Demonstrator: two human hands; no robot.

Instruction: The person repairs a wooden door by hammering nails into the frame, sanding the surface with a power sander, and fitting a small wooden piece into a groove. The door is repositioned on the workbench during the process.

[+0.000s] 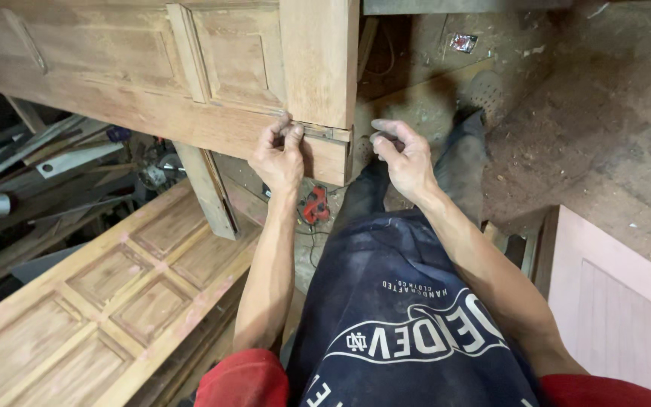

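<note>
A panelled wooden door (pixel 190 75) lies flat on a support in front of me, its near edge facing me. A small metal hinge (pixel 318 132) sits on that edge near the corner. My left hand (pixel 279 154) presses against the edge with its fingertips on the hinge's left end. My right hand (pixel 401 154) hovers just past the door's corner, fingers curled around a small object that I cannot make out.
A second panelled door (pixel 107 301) lies lower left. A wooden leg (pixel 206 188) props the upper door. A red tool (pixel 314 205) lies on the floor below. Scrap wood and metal (pixel 47 158) pile at left. A pale panel (pixel 619 301) stands at right on the sawdust floor.
</note>
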